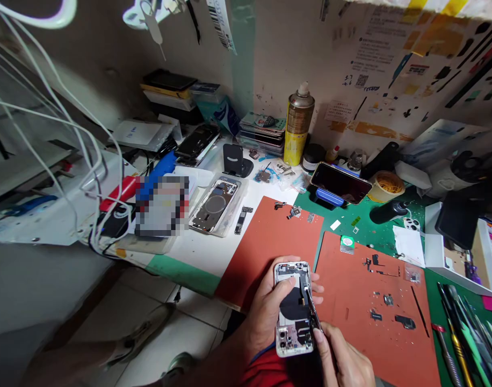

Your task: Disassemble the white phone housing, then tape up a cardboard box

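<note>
An opened phone housing (296,309) with a white frame and dark inner parts is upright near the bottom centre. My left hand (266,312) is wrapped round it from behind, the thumb on its inner face and fingertips showing past the right edge. My right hand (342,357) pinches dark metal tweezers (316,317), whose tips reach the right inner side of the housing. The contact at the tips is too small to make out. Small removed parts (405,322) lie on the right reddish mat (351,279), and a few more on the left mat (270,242).
Another phone back shell (216,204) lies left of the mats. Behind stand a spray can (298,126) and a propped phone (340,183). Several tools (457,344) and an open box (482,258) occupy the right. White cables (85,145) hang at the left.
</note>
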{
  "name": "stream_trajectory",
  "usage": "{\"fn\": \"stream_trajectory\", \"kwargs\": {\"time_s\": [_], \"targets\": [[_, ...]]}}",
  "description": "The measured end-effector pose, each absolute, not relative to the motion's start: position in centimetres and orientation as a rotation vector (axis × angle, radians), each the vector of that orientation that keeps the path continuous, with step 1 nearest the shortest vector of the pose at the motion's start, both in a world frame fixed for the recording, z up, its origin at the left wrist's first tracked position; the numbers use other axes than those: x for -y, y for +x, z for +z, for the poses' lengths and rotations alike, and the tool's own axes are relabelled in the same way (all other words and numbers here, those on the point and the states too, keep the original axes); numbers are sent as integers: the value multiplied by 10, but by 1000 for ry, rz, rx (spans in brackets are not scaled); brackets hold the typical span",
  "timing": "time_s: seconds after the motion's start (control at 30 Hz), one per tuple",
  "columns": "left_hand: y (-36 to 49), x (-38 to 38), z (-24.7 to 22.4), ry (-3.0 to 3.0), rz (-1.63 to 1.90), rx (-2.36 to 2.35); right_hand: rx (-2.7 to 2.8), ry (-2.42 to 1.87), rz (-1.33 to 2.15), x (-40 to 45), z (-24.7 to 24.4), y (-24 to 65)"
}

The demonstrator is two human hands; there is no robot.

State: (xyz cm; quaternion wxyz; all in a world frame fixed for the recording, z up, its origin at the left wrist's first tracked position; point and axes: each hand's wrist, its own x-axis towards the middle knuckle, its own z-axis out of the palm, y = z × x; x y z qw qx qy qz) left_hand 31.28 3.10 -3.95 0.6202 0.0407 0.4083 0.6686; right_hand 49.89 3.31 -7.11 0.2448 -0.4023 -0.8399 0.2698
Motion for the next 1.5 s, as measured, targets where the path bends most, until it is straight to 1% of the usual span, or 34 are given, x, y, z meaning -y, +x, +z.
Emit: {"fn": "stream_trajectory", "kwargs": {"time_s": [0.33, 0.5, 0.6, 0.8, 0.9, 1.0, 1.27, 1.37, 1.5], "targets": [[314, -34, -37, 98, 1520, -1001, 2280, -1083, 829, -34, -65, 494], [314, -33, -39, 105, 1515, -1005, 2302, -1066, 634, -33, -68, 494], [314, -33, -40, 116, 1519, -995, 2332, -1077, 591, -31, -70, 493], [314, -34, -39, 147, 1531, -986, 2339, -1096, 705, -30, -70, 494], [314, -33, -41, 151, 1523, -986, 2330, -1098, 710, -30, -71, 496], [314, -33, -42, 157, 1515, -987, 2335, -1062, 597, -30, -71, 496], [313, -33, -42, 163, 1523, -986, 2228, -1145, 9, -22, -69, 473], [313, -33, -41, 159, 1514, -1001, 2197, -1140, -13, -24, -65, 467], [313, -33, -40, 148, 1520, -1005, 2178, -1057, 122, -28, -61, 467]]}}
